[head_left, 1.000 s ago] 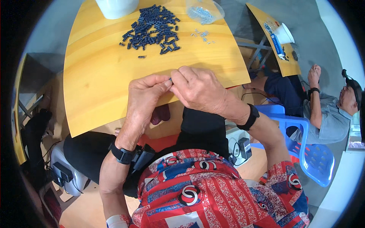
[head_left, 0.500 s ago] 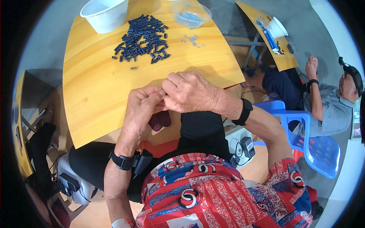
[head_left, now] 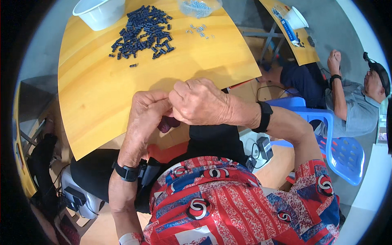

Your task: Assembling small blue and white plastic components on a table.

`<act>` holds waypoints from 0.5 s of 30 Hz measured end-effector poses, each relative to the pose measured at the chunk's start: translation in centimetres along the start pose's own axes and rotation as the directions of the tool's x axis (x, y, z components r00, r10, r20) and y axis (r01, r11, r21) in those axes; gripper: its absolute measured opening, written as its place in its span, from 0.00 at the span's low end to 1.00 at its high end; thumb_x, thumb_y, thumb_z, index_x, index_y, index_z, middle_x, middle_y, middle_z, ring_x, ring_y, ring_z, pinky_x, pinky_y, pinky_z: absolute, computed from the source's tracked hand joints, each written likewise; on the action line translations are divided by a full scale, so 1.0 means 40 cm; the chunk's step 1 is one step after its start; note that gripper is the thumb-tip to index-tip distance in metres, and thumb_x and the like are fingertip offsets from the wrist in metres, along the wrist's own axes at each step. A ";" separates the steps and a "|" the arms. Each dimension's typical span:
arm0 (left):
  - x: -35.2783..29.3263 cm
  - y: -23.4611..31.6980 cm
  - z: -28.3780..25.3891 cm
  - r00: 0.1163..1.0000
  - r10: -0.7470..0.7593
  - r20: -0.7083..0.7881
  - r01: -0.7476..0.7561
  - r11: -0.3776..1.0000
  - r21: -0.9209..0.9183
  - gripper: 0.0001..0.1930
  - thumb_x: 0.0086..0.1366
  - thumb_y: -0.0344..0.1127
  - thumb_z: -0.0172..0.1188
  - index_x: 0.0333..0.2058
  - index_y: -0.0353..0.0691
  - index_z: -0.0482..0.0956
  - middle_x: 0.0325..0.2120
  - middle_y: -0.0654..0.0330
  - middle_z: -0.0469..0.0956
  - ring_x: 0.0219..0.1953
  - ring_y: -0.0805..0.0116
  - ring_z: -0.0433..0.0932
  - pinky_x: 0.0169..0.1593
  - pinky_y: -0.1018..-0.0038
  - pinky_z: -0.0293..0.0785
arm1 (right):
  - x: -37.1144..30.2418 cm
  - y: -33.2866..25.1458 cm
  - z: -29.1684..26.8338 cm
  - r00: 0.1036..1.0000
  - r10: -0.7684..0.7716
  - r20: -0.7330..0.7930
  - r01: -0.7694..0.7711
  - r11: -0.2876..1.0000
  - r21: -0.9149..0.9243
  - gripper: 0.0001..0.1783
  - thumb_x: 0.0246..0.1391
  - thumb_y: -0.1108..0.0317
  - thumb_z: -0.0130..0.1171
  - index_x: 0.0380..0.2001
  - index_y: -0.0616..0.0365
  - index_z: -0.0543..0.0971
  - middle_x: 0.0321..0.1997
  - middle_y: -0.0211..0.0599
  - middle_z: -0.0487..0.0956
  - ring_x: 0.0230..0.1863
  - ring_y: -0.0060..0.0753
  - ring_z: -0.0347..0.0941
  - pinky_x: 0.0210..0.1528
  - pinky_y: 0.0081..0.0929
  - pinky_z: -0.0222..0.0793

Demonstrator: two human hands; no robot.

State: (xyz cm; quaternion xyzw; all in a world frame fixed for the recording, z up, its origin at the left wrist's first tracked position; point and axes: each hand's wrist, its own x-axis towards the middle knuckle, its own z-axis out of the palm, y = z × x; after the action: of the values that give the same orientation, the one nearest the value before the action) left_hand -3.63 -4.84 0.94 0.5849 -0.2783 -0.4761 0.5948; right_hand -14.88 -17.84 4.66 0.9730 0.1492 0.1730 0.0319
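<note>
Over the near edge of the yellow wooden table (head_left: 94,106), my left hand (head_left: 148,109) and my right hand (head_left: 200,102) meet with fingers pinched together. Whatever they hold is hidden between the fingertips. Beyond them lies a heap of small black plastic parts (head_left: 145,32), with one single black part (head_left: 133,65) apart from it on the near side. Several small silvery metal pieces (head_left: 199,30) are scattered to the right of the heap. More such pieces sit in a clear round tub (head_left: 200,9) at the far edge.
A white plastic bowl (head_left: 100,14) stands at the table's far left. On the right, another person in a grey shirt (head_left: 353,110) sits by a second table (head_left: 306,55) holding a white tub (head_left: 297,18) and a blue box (head_left: 289,32). A blue plastic chair (head_left: 326,134) is close to my right arm.
My view has shifted slightly, so the table and heap sit higher and further left. Both hands stay pinched together, with the right hand turned a little over the left fingertips.
</note>
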 end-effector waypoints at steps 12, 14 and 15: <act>0.008 0.029 0.016 0.997 -0.058 -0.041 0.053 0.994 -0.099 0.08 0.61 0.30 0.54 0.31 0.31 0.80 0.23 0.60 0.79 0.24 0.76 0.77 0.33 0.81 0.75 | -0.027 -0.015 -0.008 0.926 0.368 -0.083 -0.352 0.923 0.157 0.11 0.40 0.67 0.61 0.21 0.63 0.72 0.26 0.40 0.68 0.23 0.34 0.72 0.21 0.28 0.69; 0.004 0.010 0.018 0.999 -0.034 -0.012 0.033 0.999 -0.038 0.08 0.61 0.31 0.57 0.34 0.31 0.80 0.24 0.61 0.80 0.25 0.78 0.76 0.32 0.84 0.73 | -0.041 -0.035 0.007 0.919 0.358 -0.162 -0.331 0.928 0.174 0.10 0.41 0.68 0.60 0.22 0.64 0.72 0.27 0.40 0.69 0.25 0.34 0.72 0.22 0.27 0.70; 0.003 0.012 0.019 1.000 -0.026 -0.008 0.025 0.999 -0.036 0.08 0.61 0.31 0.57 0.34 0.31 0.80 0.24 0.61 0.80 0.25 0.78 0.76 0.32 0.84 0.73 | -0.047 -0.034 0.010 0.906 0.357 -0.228 -0.317 0.929 0.192 0.09 0.41 0.70 0.59 0.23 0.65 0.73 0.28 0.40 0.70 0.26 0.33 0.72 0.23 0.26 0.71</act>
State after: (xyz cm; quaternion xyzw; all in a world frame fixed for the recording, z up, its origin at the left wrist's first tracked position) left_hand -4.14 -5.34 1.48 0.5798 -0.2598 -0.4860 0.6002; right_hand -16.81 -17.12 3.52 0.9528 -0.0059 0.2894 -0.0917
